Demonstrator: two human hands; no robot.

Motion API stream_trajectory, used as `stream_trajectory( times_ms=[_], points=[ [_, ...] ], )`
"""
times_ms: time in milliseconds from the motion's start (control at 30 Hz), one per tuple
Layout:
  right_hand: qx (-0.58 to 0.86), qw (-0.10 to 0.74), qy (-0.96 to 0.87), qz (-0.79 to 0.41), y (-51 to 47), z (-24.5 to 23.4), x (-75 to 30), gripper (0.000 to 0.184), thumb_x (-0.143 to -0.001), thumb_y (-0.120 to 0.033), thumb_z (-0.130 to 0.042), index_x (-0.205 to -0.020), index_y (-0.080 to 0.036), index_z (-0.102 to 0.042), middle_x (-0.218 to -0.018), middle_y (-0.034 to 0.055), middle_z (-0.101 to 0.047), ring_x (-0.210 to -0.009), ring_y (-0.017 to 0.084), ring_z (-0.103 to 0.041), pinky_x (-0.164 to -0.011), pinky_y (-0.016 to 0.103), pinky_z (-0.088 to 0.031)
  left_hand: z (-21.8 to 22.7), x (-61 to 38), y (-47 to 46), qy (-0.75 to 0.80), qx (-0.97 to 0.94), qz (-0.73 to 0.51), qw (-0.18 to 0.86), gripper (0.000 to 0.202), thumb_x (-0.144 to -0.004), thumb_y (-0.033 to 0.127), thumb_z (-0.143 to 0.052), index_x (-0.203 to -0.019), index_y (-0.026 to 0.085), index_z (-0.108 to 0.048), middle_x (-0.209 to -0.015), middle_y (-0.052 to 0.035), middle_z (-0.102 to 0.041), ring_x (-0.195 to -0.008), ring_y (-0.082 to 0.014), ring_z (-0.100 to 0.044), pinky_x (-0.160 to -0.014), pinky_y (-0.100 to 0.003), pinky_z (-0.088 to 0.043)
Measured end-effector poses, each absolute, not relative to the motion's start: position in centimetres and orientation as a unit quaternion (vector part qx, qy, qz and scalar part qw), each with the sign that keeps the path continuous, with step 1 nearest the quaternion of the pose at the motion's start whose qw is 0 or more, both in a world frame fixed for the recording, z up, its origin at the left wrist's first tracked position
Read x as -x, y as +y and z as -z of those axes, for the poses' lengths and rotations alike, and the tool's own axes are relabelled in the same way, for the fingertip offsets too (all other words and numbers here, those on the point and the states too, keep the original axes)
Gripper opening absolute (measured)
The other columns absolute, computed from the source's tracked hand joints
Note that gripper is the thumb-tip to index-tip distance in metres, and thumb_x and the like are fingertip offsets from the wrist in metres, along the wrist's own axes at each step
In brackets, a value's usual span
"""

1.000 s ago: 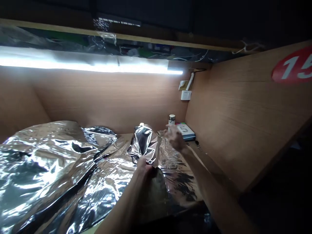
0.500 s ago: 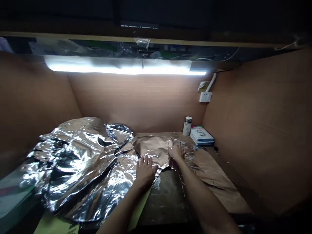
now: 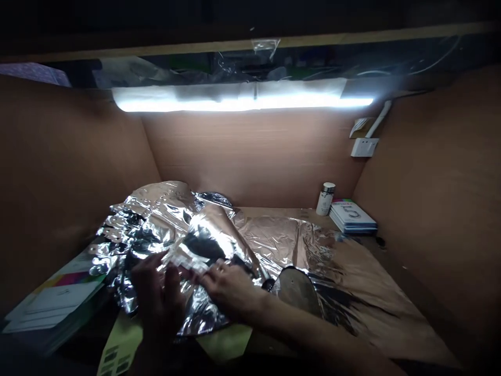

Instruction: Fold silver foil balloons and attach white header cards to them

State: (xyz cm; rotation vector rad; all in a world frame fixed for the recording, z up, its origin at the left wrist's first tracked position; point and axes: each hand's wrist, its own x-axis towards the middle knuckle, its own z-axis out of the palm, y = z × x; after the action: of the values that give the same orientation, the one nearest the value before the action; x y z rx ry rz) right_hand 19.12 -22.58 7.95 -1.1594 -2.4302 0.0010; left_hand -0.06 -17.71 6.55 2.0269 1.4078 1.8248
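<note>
A crumpled sheet of shiny silver film point(image 3: 156, 209) is heaped on the left of the table, and part of it is raised in a fold toward me. My right hand point(image 3: 235, 290) reaches across to the left with its fingers closed on the near edge of this film. Close by on the left, my left hand point(image 3: 158, 292) is in shadow and smeared by motion. It lies against the same film, and its grip is unclear. To the right of my right hand is a dull grey panel with a rounded dark edge point(image 3: 298, 291), partly hidden by my forearm.
Flatter, wrinkled film point(image 3: 368, 292) spreads over the right side. A white bottle point(image 3: 325, 200) and a stack of booklets point(image 3: 354, 216) stand at the back right. White cards point(image 3: 62, 300) lie at the left, with yellow paper point(image 3: 121, 342) below. Side walls enclose the table; a lamp point(image 3: 242, 102) hangs above.
Both hands have moved left, the right one leaving the middle film and closing on the silver film's edge. Film that lay flat is now lifted into a fold. The view has turned left.
</note>
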Motion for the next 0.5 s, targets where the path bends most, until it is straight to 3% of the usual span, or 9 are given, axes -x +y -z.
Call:
stream_trajectory(
  times_ms=[67,100,167,233,333,400,500],
  points=[
    [0.408,0.181,-0.887,-0.114,-21.7,-7.5,-17.6,0.027,-0.086,-0.025,-0.072,-0.113,-0.025,-0.071,-0.115,0.0067,-0.072,-0.102,0.027,-0.067,-0.081,0.037,-0.056,-4.5,2.2,-19.6,0.448,-0.753,-0.482,-0.007,0.043,-0.099,0.049,-0.051,-0.132,0.025,-0.065,-0.129,-0.0125,-0.069,-0.119,-0.0338,-0.063,-0.1,-0.052,-0.052],
    [0.445,0.173,-0.861,-0.176,-21.0,-7.5,-17.9,0.016,-0.081,-0.027,-0.077,-0.097,-0.024,-0.073,-0.107,0.0047,-0.074,-0.095,0.025,-0.068,-0.079,0.034,-0.055,-3.0,2.9,-20.4,0.453,-0.792,-0.409,0.003,0.043,-0.099,0.051,-0.049,-0.131,0.027,-0.066,-0.122,-0.011,-0.073,-0.111,-0.0333,-0.067,-0.093,-0.05,-0.055],
    [0.57,0.185,-0.762,-0.246,-19.4,-7.7,-20.3,0.013,-0.078,-0.03,-0.079,-0.078,-0.021,-0.07,-0.092,0.0054,-0.074,-0.086,0.024,-0.067,-0.073,0.031,-0.052,0.1,3.7,-21.6,0.471,-0.831,-0.295,0.032,0.047,-0.1,0.053,-0.048,-0.136,0.029,-0.065,-0.12,-0.0086,-0.076,-0.108,-0.0325,-0.07,-0.086,-0.048,-0.058],
    [0.637,0.207,-0.699,-0.251,-18.0,-7.9,-23.5,0.015,-0.081,-0.031,-0.075,-0.075,-0.019,-0.067,-0.082,0.0078,-0.071,-0.083,0.025,-0.066,-0.068,0.031,-0.05,2.7,4.1,-22.3,0.47,-0.848,-0.244,0.029,0.054,-0.098,0.056,-0.052,-0.144,0.029,-0.061,-0.132,-0.0084,-0.073,-0.121,-0.0335,-0.067,-0.095,-0.049,-0.057],
    [0.652,0.226,-0.656,-0.306,-16.9,-8.2,-26.5,0.019,-0.074,-0.027,-0.078,-0.067,-0.019,-0.062,-0.06,0.0011,-0.061,-0.066,0.02,-0.06,-0.059,0.028,-0.046,4.9,4.3,-22.7,0.446,-0.871,-0.207,-0.005,0.068,-0.091,0.064,-0.06,-0.149,0.029,-0.057,-0.151,-0.0094,-0.059,-0.14,-0.0379,-0.053,-0.112,-0.055,-0.047],
    [0.628,0.253,-0.638,-0.367,-16.3,-8.9,-26.3,0.023,-0.071,-0.022,-0.079,-0.062,-0.019,-0.058,-0.053,-0.0023,-0.055,-0.058,0.017,-0.055,-0.055,0.026,-0.043,5.3,4.1,-22.7,0.447,-0.874,-0.188,-0.019,0.076,-0.087,0.069,-0.061,-0.151,0.027,-0.055,-0.155,-0.0111,-0.054,-0.144,-0.042,-0.047,-0.115,-0.061,-0.041],
    [0.559,0.334,-0.607,-0.456,-14.8,-11.8,-23.3,0.026,-0.078,-0.019,-0.072,-0.06,-0.02,-0.053,-0.051,-0.0037,-0.05,-0.051,0.014,-0.049,-0.05,0.024,-0.041,4.4,3.9,-22.3,0.455,-0.857,-0.233,-0.066,0.09,-0.08,0.074,-0.066,-0.153,0.023,-0.051,-0.157,-0.0185,-0.051,-0.145,-0.0462,-0.043,-0.114,-0.066,-0.036]
  ],
)
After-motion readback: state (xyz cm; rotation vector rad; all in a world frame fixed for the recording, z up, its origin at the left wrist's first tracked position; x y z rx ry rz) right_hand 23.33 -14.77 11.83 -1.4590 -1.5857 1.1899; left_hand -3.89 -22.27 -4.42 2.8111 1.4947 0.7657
